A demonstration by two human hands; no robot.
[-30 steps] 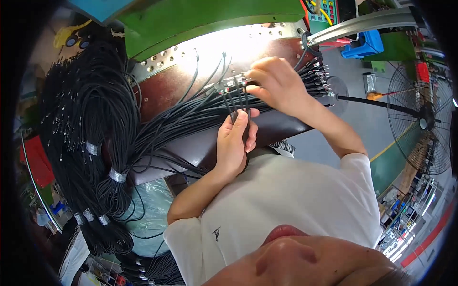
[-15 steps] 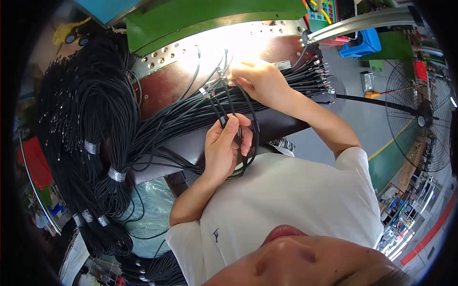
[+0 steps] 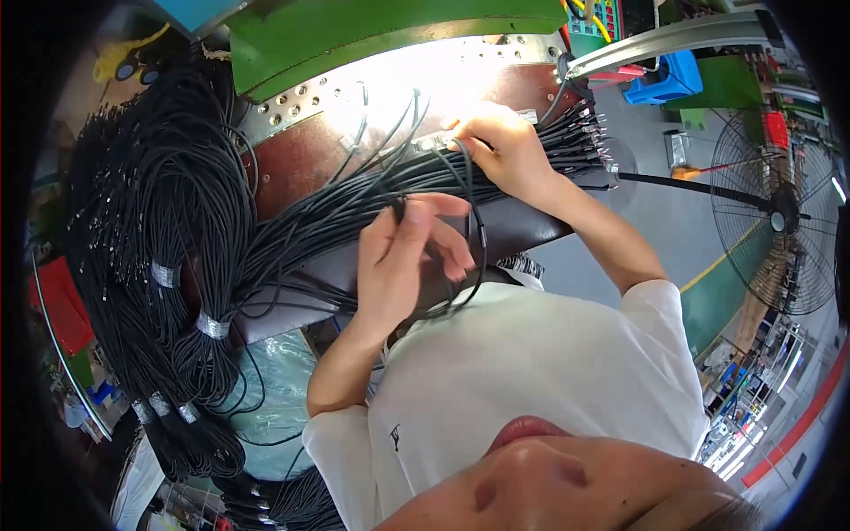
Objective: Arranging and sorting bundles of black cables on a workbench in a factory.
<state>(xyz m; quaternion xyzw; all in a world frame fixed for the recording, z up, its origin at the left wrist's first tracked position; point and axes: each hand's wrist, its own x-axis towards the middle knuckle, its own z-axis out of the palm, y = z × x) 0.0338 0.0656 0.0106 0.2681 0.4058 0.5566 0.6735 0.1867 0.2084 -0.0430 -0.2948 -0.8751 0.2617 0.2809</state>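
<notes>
My right hand (image 3: 509,150) is closed on a black cable (image 3: 481,232), which loops down from the fingers towards my shirt. Beside these fingertips, under the bright light, lies a pale, shiny piece (image 3: 432,142), too glaring to make out. My left hand (image 3: 394,261) is raised in front of my chest, slightly blurred, its fingers apart. A dark bit shows at its thumb tip; whether it belongs to a cable behind is unclear. Behind both hands a thick bundle of black cables (image 3: 328,208) runs across the work surface, with metal-tipped ends at the right.
Large coils of black cable (image 3: 168,177), tied with silvery bands, hang at the left. A green machine part (image 3: 390,35) borders the brown work surface (image 3: 301,159) at the back. To the right stand a fan (image 3: 779,221) and a blue plastic stool (image 3: 668,78).
My left hand has moved slightly left and its fingers have spread. The connector-tipped cables upright above it no longer stand there. My right hand has shifted slightly right, still with cable.
</notes>
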